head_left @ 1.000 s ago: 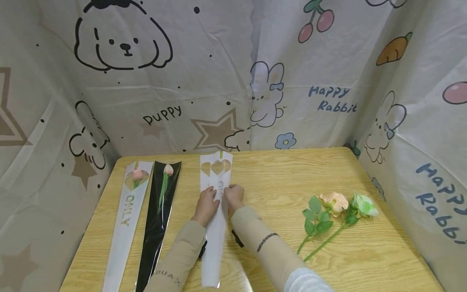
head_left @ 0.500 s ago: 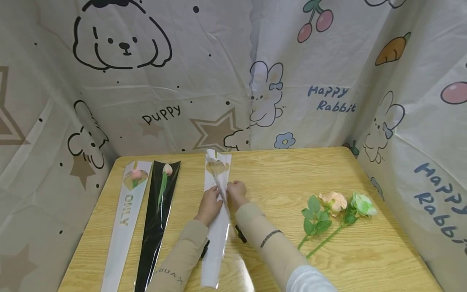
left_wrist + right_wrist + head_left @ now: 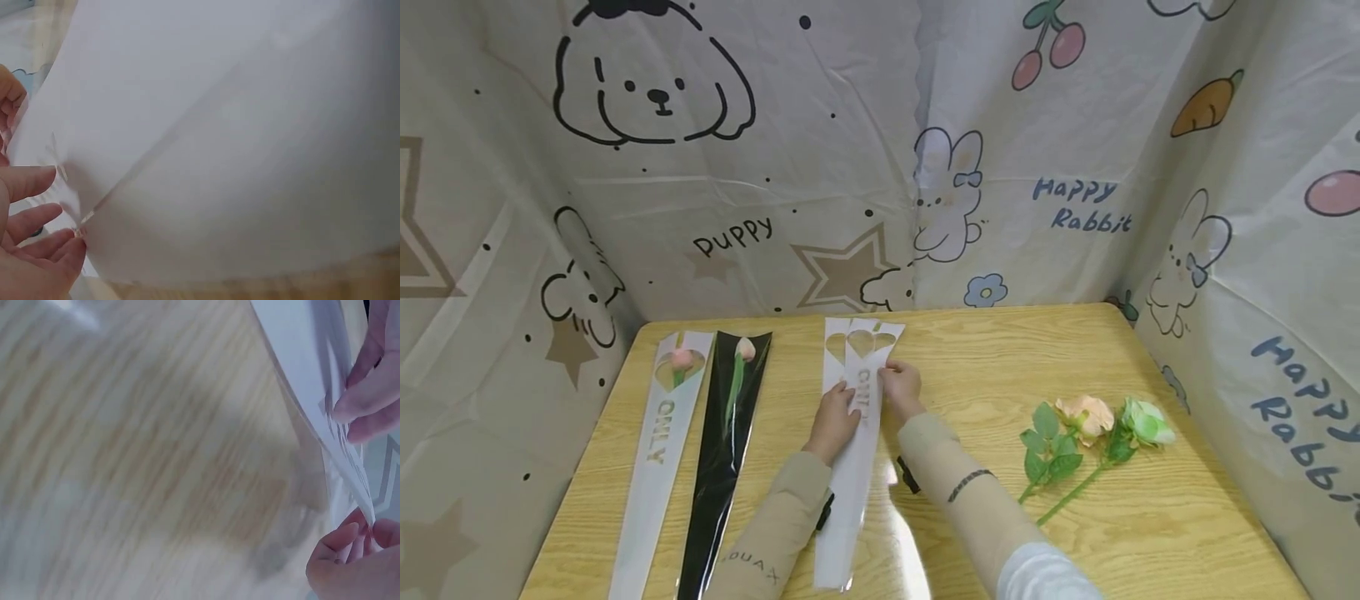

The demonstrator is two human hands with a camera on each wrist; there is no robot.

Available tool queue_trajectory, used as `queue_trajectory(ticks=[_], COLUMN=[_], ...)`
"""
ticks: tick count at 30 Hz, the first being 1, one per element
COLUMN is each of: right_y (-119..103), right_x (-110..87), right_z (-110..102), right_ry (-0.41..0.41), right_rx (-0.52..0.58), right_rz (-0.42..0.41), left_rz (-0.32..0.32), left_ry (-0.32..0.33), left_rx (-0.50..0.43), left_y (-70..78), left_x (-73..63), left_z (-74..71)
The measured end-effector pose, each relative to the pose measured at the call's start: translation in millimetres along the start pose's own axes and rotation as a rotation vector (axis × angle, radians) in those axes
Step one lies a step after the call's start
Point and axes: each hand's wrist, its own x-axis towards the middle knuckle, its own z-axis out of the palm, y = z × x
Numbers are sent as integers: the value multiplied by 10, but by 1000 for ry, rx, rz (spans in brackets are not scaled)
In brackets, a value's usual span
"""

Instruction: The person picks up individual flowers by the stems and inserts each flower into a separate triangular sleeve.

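Observation:
A long white flower sleeve [image 3: 850,467] with heart cutouts and the word ONLY lies lengthwise in the middle of the table. My left hand [image 3: 833,427] rests on its left part, fingers fairly straight; in the left wrist view, the left fingertips [image 3: 76,242] touch a seam or edge of the sleeve, the thumb apart from them. On the other side, my right hand [image 3: 901,388] pinches the right edge between thumb and fingers, plain in the right wrist view, where the right hand [image 3: 359,565] shows at the bottom. The sleeve fans out at its upper end.
Left on the wooden table [image 3: 985,358] lie a white sleeve [image 3: 643,492] with a pink flower and a black sleeve [image 3: 718,492] with a pink tulip. At right are a peach rose [image 3: 1086,417] and a green rose [image 3: 1148,421]. Printed cloth [image 3: 820,167] encloses the table.
The right hand has moved right with the sleeve's edge. The sleeve's upper part folded and narrowed, then spread flat and wider. The left hand has shifted slightly right.

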Motion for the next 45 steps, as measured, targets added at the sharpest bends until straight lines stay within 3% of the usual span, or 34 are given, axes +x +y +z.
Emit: queue_trajectory(ticks=[3,5,7,9,12,16,19,22,26,30,32,37,38,42,45], right_y=[-411,-548,-832,-925,-893,-766,-776,-862,-892,-812,-705,-697,-772,-850,-788], right_x=[-299,-374,-585,-695,-722,-706,-760,-862,-925,-905,-843,-759,-778,-733,-629], right_z=[-214,-297,-416,-494,-552,-588,-622,-670,-718,-725,-735,-911,-977,-1247,-1440], right_ry=[2,7,-2,0,14,35,42,54,67,102,106,157,175,204,205], right_rx=[30,101,159,243,329,426,466,478,504,490,541,548,513,498,553], right_rz=[17,53,149,176,187,150,147,179,186,189,132,148,199,235,207], left_rz=[-43,-59,-68,-59,-8,70,132,249,419,484,486,473,472,457,449], left_ry=[-19,-28,-33,-42,-73,-169,-202,-122,91,214,231,217,211,172,145], left_rx=[-47,-72,-99,-136,-167,-189,-155,-15,210,341,373,366,358,302,259], left_y=[41,71,100,134,191,295,364,404,430,459,474,511,514,510,502], left_x=[5,5,8,7,10,-1,-22,-54,-102,-154,-176,-226,-234,-260,-272], left_z=[12,15,10,1,-11,-8,22,82,178,235,248,244,242,241,245])
